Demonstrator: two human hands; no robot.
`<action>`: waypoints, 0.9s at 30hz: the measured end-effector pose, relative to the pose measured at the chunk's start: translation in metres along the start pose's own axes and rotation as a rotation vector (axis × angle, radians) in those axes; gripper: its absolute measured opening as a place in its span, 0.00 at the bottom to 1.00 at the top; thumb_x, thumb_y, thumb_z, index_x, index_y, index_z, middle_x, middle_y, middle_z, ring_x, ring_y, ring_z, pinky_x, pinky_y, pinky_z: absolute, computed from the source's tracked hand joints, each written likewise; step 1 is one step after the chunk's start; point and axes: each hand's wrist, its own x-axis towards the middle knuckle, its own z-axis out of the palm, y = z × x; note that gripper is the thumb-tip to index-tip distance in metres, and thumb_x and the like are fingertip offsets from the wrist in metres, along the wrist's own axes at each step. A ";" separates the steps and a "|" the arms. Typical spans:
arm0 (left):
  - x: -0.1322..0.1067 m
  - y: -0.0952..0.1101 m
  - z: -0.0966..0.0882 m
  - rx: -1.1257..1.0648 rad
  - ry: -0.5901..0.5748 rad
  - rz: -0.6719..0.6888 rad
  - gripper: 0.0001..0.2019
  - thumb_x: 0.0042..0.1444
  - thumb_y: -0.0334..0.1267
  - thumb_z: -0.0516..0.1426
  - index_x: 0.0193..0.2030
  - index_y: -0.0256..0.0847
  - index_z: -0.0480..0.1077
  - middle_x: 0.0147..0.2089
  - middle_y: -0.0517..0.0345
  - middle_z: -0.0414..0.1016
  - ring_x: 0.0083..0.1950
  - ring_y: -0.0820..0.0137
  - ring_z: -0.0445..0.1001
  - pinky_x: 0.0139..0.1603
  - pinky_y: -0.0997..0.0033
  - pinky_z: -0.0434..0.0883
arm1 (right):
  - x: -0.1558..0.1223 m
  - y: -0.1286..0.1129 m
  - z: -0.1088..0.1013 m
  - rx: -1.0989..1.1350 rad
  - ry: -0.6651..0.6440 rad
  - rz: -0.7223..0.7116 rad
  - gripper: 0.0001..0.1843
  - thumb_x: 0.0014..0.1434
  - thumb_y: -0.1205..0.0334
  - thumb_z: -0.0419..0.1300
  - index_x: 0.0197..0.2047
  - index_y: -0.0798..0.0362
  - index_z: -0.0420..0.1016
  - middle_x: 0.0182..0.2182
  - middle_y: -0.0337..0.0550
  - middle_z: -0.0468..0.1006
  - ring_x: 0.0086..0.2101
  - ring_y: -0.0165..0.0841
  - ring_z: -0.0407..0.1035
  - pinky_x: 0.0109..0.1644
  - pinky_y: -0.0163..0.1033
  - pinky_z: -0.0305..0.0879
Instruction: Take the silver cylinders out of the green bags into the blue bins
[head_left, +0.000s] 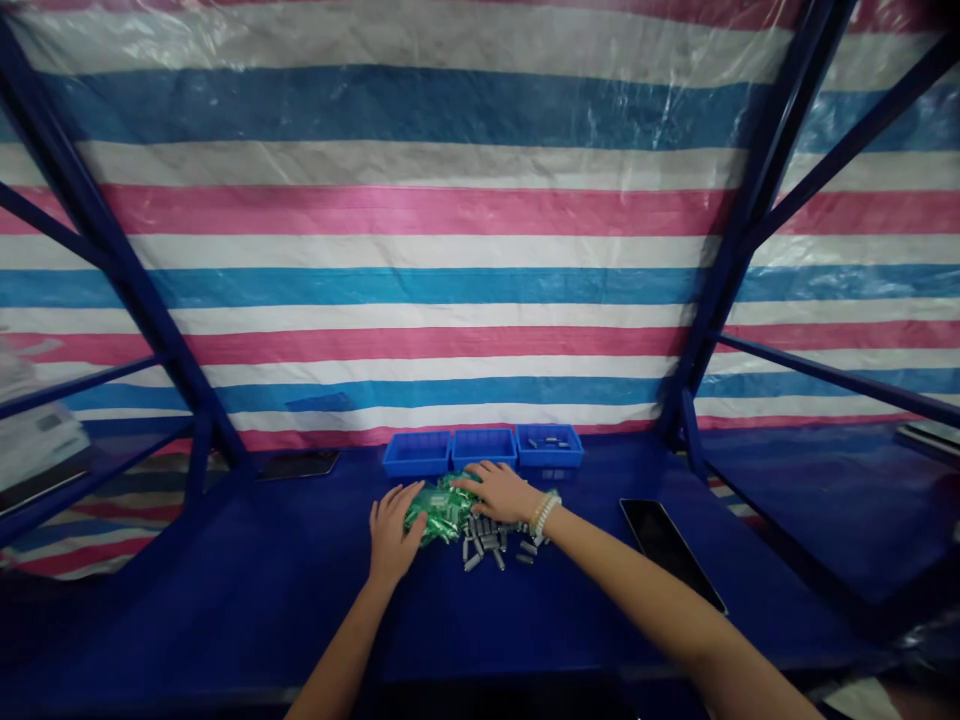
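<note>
Spreading fingers (403, 497) of the left hand (391, 538) loosely, palm down, against the near-left edge of the green pile (442, 512). Laying the right hand (504, 492) flat over the far-right side of the same pile, with its fingers slightly apart, pointing left and touching the green pieces. Pinching nothing with either hand; bracketing the pile between both palms.

Locating the green pile at the centre of the blue table (300, 590), just in front of the middle tray (484, 447). Locating the grey cylinders (491, 548) loose on the table, touching the pile's near-right edge and lying directly below the right hand.

Noting a beaded bracelet (544, 513) on the right wrist.

Noting three blue trays in a row along the back edge: left tray (417, 453), middle tray, right tray (550, 446). Seeing a few small grey pieces only in the right tray.

Noting one dark phone (671, 552) flat on the table, well to the right of the right forearm, and a second dark phone (298, 463) left of the trays. Noting the striped tarp (450, 250) behind the bench and blue frame struts (739, 260) on both sides.
</note>
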 end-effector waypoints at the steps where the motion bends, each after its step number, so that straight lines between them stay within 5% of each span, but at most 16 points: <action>1: -0.001 0.002 -0.001 0.020 -0.011 0.022 0.23 0.59 0.40 0.52 0.62 0.50 0.65 0.62 0.54 0.70 0.65 0.53 0.61 0.66 0.39 0.49 | 0.007 0.000 0.004 -0.009 -0.041 -0.022 0.32 0.61 0.55 0.61 0.66 0.39 0.57 0.62 0.51 0.63 0.57 0.50 0.60 0.55 0.57 0.61; 6: -0.006 0.007 0.001 0.152 -0.189 0.036 0.38 0.49 0.56 0.61 0.67 0.55 0.59 0.70 0.49 0.56 0.68 0.41 0.54 0.62 0.35 0.53 | 0.022 0.002 0.017 -0.016 -0.131 -0.063 0.36 0.58 0.41 0.60 0.66 0.40 0.58 0.63 0.53 0.61 0.55 0.54 0.62 0.52 0.61 0.63; 10: -0.007 0.009 0.003 0.170 -0.265 0.109 0.37 0.47 0.55 0.63 0.65 0.52 0.63 0.67 0.45 0.62 0.66 0.42 0.58 0.62 0.40 0.56 | 0.018 0.003 0.022 -0.069 -0.083 -0.116 0.30 0.61 0.43 0.58 0.62 0.45 0.64 0.57 0.53 0.69 0.50 0.50 0.66 0.48 0.55 0.67; 17: -0.005 0.015 0.000 -0.010 -0.217 0.145 0.26 0.48 0.32 0.58 0.57 0.46 0.70 0.56 0.51 0.75 0.58 0.56 0.70 0.58 0.55 0.65 | 0.016 0.014 0.030 -0.020 -0.040 -0.170 0.15 0.67 0.59 0.54 0.55 0.53 0.70 0.44 0.52 0.76 0.44 0.40 0.69 0.46 0.43 0.66; 27: 0.000 -0.007 0.009 -0.245 0.024 -0.002 0.21 0.53 0.34 0.53 0.54 0.39 0.68 0.52 0.49 0.75 0.54 0.59 0.73 0.58 0.56 0.68 | 0.042 0.043 0.011 0.265 0.189 -0.098 0.12 0.69 0.66 0.51 0.52 0.53 0.72 0.44 0.47 0.79 0.42 0.36 0.74 0.48 0.39 0.67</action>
